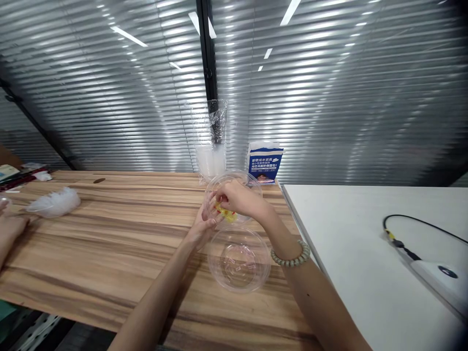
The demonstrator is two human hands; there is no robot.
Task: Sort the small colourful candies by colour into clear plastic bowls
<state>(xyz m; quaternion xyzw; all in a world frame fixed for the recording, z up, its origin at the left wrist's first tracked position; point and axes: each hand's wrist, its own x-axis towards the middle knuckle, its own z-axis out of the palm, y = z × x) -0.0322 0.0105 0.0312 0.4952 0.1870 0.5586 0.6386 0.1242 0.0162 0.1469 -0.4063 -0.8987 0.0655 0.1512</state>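
A clear round plastic bowl (258, 187) stands tilted on the wooden table, with small yellow packets (228, 215) marked in red inside it. My left hand (204, 223) holds this bowl by its left side, fingers around the wall. My right hand (236, 196) reaches over the rim into the bowl, fingers curled in a pinch just above the packets. What sits between those fingertips is hidden. Nearer to me lies a second clear round plastic piece, a bowl or lid (218, 273), with a few small pinkish-red bits showing in it.
Behind the bowl stand a clear bag of white cups (211, 161) and a blue printed packet (266, 165). A stack of translucent plastic pieces (56, 202) lies left, near another person's hand (10, 229). The white surface (329, 219) on the right carries a cabled white device (438, 278).
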